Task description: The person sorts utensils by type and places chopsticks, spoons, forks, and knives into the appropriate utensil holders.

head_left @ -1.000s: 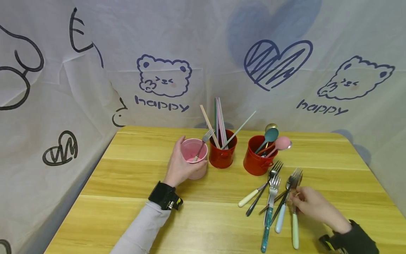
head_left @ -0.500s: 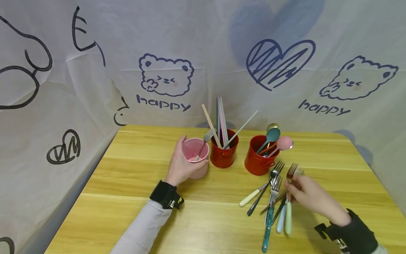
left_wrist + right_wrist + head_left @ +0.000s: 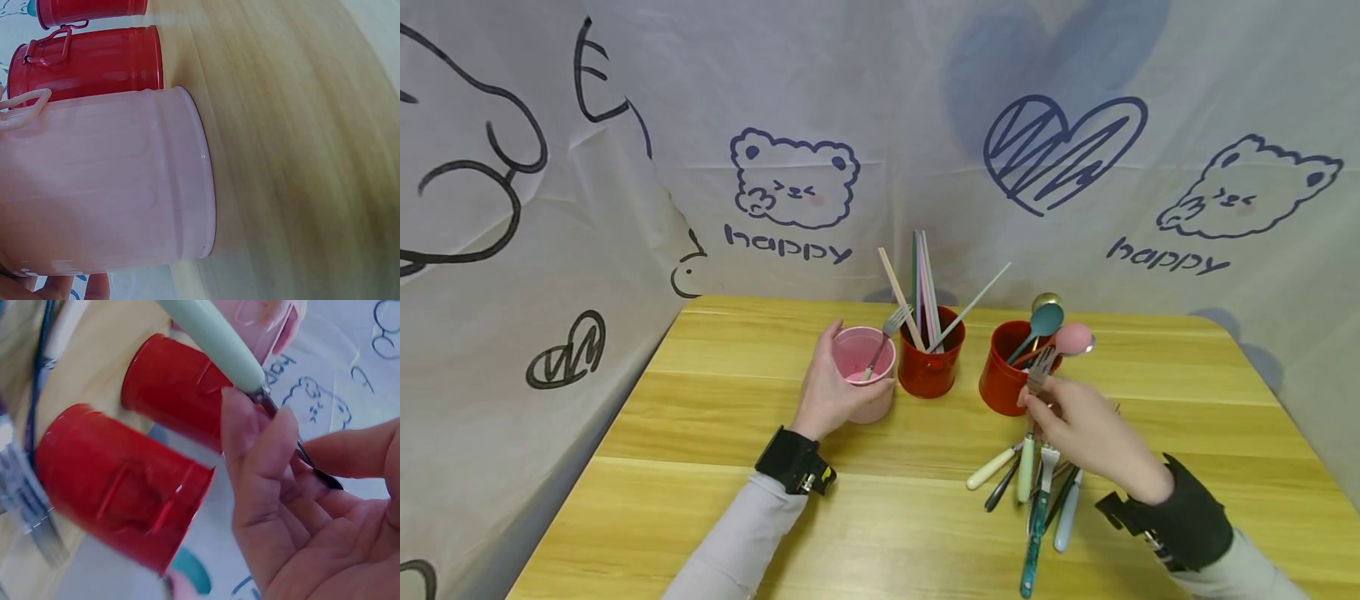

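My left hand (image 3: 831, 387) grips a pink bucket (image 3: 106, 181) that stands on the wooden table. One fork (image 3: 880, 337) leans inside it, tines up over the rim. In my right hand (image 3: 1086, 425), thumb and fingers pinch a fork with a pale green handle (image 3: 219, 344) by its metal neck. Its tines point up and overlap the right red bucket (image 3: 1000, 375) in the head view. Below that hand lie several loose forks, among them one with a teal patterned handle (image 3: 1033, 542), one light blue handle (image 3: 1068, 517) and one cream handle (image 3: 991, 468).
A middle red bucket (image 3: 928, 371) holds several chopsticks (image 3: 922, 283), close beside the pink bucket. Spoons, including a teal spoon (image 3: 1045, 319) and a pink spoon (image 3: 1072, 338), stand in the right red bucket. A drawn-on white cloth (image 3: 917, 108) hangs behind the table (image 3: 700, 517).
My right hand has lifted the green-handled fork from the right side of the pile and carried it left and up toward the right red bucket. The left hand stays on the pink bucket.
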Motion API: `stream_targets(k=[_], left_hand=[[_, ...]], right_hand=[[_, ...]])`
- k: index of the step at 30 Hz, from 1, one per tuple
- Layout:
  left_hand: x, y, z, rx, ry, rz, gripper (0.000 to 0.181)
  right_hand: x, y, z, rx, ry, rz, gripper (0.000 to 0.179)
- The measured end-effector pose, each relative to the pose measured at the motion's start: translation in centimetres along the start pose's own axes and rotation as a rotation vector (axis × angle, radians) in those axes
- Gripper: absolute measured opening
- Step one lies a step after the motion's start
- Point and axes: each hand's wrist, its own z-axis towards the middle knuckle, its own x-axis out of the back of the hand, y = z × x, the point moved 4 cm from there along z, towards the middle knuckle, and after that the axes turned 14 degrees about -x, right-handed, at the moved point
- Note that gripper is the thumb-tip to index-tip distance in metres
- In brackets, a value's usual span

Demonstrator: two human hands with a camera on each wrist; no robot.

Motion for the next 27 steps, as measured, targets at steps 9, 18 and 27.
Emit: stream_targets(k=[9,18,27], left_hand=[[0.0,0.0,0.1,0.011,-0.007,0.01,0.115],[0.0,-0.2,0.0,0.011,-0.009,0.012,0.114],[-0.1,-0.1,0.1,0.015,-0.007,0.018,0.114]], right_hand=[[-0.8,-3.7,2.7,0.118,0.144,0.025,0.021],[-0.7,-7.4,5.6,0.168,0.209,0.147,0.022],[-0.5,-10.1,7.6,0.19,0.271,0.384,0.022]])
